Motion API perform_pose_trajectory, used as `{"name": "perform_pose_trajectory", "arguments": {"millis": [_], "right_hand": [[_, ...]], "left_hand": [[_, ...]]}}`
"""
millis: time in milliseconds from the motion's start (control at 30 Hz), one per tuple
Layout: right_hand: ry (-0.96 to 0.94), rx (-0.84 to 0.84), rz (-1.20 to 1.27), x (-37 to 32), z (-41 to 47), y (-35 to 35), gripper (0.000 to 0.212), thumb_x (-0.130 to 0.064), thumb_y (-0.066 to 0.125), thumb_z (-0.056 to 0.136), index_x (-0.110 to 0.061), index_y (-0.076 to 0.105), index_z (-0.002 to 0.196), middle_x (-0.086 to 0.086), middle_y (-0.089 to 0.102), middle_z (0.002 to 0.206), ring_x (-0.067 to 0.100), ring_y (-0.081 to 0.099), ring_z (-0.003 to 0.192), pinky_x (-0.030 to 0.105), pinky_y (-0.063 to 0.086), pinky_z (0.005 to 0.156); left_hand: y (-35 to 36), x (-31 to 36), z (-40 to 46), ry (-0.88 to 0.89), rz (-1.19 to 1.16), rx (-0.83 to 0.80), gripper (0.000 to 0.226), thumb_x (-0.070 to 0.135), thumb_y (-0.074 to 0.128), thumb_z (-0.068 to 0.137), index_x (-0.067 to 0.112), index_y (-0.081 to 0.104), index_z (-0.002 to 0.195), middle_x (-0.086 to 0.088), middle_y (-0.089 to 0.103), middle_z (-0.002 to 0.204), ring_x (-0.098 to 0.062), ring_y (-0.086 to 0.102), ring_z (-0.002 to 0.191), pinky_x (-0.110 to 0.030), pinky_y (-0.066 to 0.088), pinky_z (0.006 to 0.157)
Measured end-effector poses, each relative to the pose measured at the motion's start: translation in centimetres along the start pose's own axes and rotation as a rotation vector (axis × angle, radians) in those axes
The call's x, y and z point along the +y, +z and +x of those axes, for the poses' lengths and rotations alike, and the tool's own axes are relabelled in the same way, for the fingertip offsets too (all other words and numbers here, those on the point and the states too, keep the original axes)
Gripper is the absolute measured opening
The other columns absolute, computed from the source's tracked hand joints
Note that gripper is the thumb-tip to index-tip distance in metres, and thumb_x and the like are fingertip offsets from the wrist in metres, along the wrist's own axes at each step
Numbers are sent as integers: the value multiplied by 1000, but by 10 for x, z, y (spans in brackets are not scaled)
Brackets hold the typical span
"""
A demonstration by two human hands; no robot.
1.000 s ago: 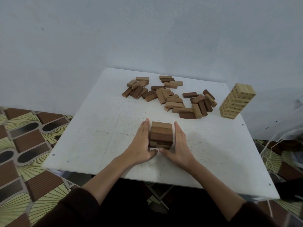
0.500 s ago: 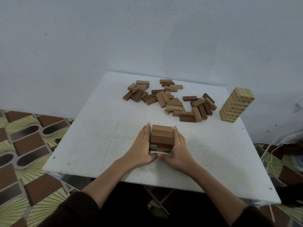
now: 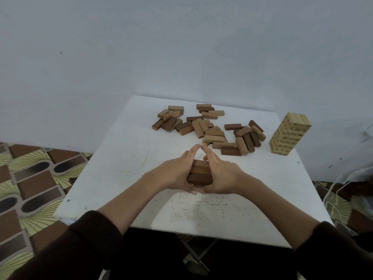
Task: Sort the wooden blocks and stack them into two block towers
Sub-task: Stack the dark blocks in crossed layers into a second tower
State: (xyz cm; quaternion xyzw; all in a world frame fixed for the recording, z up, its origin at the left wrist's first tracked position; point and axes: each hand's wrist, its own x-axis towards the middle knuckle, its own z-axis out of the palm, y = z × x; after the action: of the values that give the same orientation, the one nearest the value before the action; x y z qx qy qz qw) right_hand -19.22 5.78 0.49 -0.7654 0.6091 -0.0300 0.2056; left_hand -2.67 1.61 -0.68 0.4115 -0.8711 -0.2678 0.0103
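1. Already both hands cup the short dark tower (image 3: 199, 174) on the desk (image 3: 113, 164): left hand (image 3: 173, 174) and right hand (image 3: 222, 176) press its sides, fingers straight, tips meeting beyond it.
2. Uneven squeezing could skew or topple the layers.
3. A second ago the palms lay parallel beside it; now they angle inward.
4. Loose blocks (image 3: 210, 128) lie beyond the fingertips, the pale tower (image 3: 289, 136) far right of the right hand.

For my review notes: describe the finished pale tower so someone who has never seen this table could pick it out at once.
Start at the white table and go to its far right corner. There the pale tower stands upright, apart from the loose blocks scattered left of it. Unlike the short brown stack between the hands, it is tall, light-coloured and untouched.
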Motion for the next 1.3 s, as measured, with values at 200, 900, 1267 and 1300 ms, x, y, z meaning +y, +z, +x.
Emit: {"name": "perform_pose_trajectory", "arguments": {"millis": [200,900,1267,1300], "right_hand": [[27,-15,181,4,8,9,125,-40,82,64,-29,-10,147,3,43,137,18,57,104,41,52,90],[38,-24,175,9,10,14,127,-26,84,63,-36,-13,144,5,46,127,22,60,97,40,56,84],[19,14,219,12,15,23,126,-24,84,62,-41,-12,142,7,47,124,21,60,94,42,57,80],[23,12,196,12,14,22,127,-27,84,61,-40,-12,142,6,44,129,22,60,97,42,56,82]], "left_hand": [[0,5,0,9,-75,9,127,21,82,72,27,-21,147,-8,41,141,-20,59,99,-38,52,89],[3,-3,3,-7,-55,-36,136,13,85,68,35,-26,143,-8,37,144,-23,58,106,-35,50,90],[6,-4,6,13,-2,-7,136,16,85,67,34,-25,144,-10,40,142,-24,60,100,-37,52,87],[7,-6,6,14,13,2,136,21,86,66,32,-24,145,-9,40,140,-24,57,106,-37,49,90]]}}
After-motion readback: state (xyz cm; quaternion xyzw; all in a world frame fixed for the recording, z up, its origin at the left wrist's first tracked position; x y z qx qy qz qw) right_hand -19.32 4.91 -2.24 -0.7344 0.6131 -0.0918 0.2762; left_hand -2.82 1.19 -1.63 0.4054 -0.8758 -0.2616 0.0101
